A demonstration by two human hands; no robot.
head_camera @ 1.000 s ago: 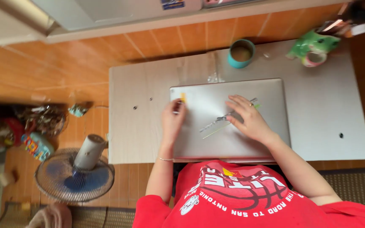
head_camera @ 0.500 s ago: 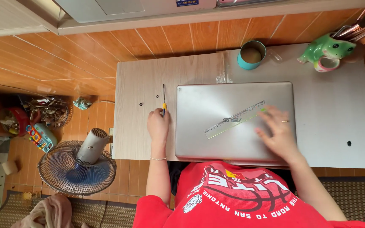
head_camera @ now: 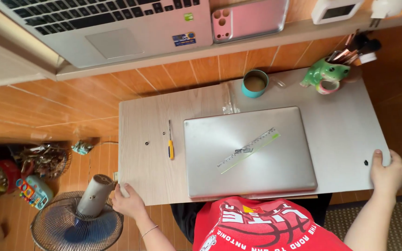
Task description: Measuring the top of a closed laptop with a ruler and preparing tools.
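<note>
Both hands grasp the worktop (head_camera: pixel 336 139): left hand (head_camera: pixel 127 201) on its near-left corner, right hand (head_camera: pixel 387 174) on its right edge. Tilting could slide the closed laptop (head_camera: pixel 250 153), ruler (head_camera: pixel 249 150) and screwdriver (head_camera: pixel 170 141) off.

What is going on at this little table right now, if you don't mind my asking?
A person in a red shirt grips a small wooden table: the left hand holds its near left corner, the right hand its right edge. On the table lie a closed silver laptop with a clear ruler on its lid, a yellow-handled screwdriver, a teal cup and a green frog holder.
</note>
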